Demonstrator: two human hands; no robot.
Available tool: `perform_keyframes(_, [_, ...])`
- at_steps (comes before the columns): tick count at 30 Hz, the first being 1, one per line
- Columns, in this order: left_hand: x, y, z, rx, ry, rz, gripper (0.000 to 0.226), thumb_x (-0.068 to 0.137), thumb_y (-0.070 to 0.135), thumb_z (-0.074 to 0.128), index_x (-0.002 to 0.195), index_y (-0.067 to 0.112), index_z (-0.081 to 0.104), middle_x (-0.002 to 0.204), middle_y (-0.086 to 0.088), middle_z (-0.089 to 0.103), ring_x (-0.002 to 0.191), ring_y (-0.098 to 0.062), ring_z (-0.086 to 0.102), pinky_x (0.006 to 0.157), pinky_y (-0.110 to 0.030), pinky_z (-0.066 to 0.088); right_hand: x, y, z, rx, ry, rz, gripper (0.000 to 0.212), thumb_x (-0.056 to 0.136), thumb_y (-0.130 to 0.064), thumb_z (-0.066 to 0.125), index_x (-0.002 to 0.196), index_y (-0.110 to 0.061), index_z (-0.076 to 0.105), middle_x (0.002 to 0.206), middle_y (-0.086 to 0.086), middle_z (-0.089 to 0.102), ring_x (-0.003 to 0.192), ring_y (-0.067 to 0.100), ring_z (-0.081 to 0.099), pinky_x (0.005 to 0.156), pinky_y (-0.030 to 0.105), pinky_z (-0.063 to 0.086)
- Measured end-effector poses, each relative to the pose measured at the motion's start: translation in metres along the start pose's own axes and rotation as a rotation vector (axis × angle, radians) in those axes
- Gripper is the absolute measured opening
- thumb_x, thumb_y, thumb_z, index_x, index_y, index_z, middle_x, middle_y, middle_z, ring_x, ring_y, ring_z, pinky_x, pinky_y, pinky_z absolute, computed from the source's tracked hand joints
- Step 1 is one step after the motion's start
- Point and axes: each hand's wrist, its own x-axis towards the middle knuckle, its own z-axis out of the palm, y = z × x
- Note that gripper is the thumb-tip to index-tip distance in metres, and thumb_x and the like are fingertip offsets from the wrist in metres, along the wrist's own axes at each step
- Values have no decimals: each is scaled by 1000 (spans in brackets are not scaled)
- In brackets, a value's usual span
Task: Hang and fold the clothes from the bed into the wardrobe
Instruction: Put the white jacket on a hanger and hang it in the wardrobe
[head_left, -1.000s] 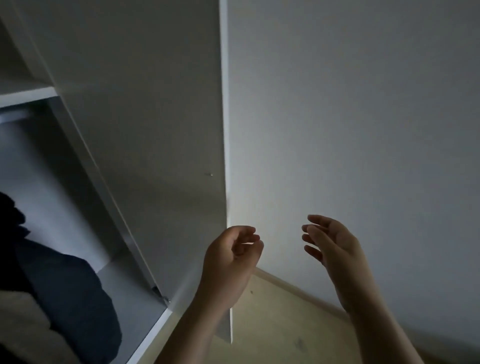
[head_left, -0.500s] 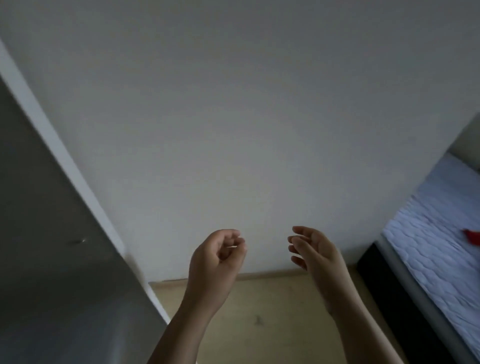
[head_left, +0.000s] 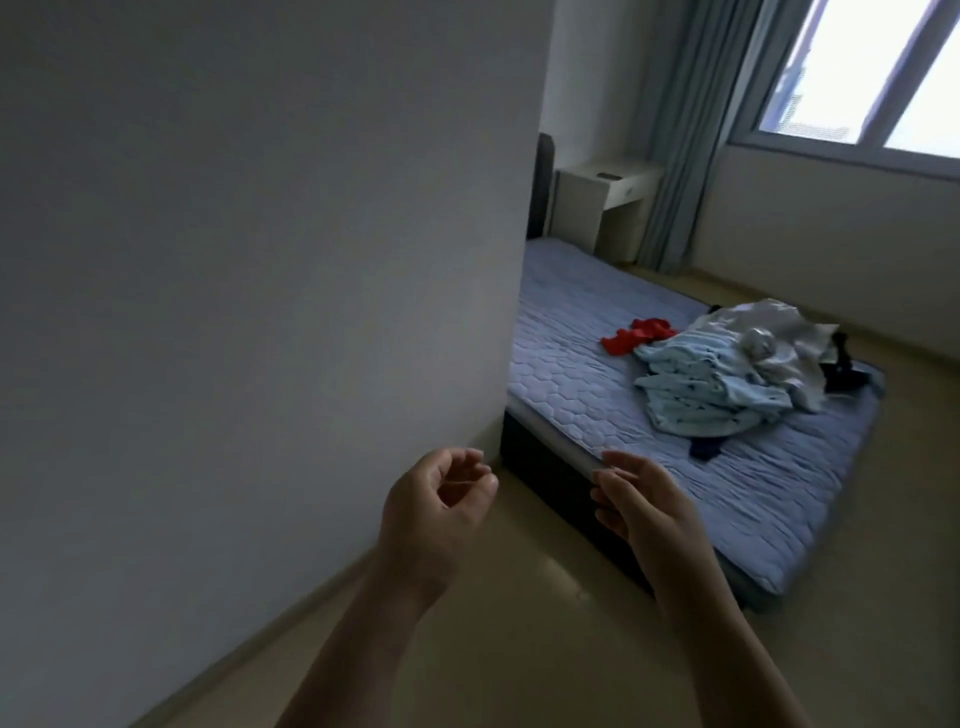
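A low bed (head_left: 582, 364) with a blue quilted cover lies to the right. On it sits a heap of clothes: a light blue garment (head_left: 701, 384), a pale silvery one (head_left: 774, 332), a red one (head_left: 636, 335), a small dark blue piece (head_left: 705, 448) and a black item (head_left: 844, 371) at the far edge. My left hand (head_left: 439, 506) and my right hand (head_left: 644, 506) hang in front of me over the floor, fingers loosely curled, holding nothing. The wardrobe is out of view.
A white wall (head_left: 260, 260) fills the left and ends at a corner beside the bed. A white nightstand (head_left: 602, 205), grey-blue curtains (head_left: 685, 130) and a window (head_left: 872, 73) stand beyond. Beige floor (head_left: 519, 623) runs between me and the bed.
The view has swung right, away from the open wardrobe and along the wall, until the bed with the clothes came into sight. Both hands stayed raised and empty.
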Motion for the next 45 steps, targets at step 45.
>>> perform_keyframes(45, [142, 126, 653, -21, -870, 176, 17, 85, 15, 68, 102, 17, 67, 91, 5, 71, 81, -4, 68, 70, -16, 53, 213, 66, -537, 8, 803, 171, 15, 95, -11, 55, 108, -17, 59, 101, 10, 65, 93, 24, 61, 89, 41, 52])
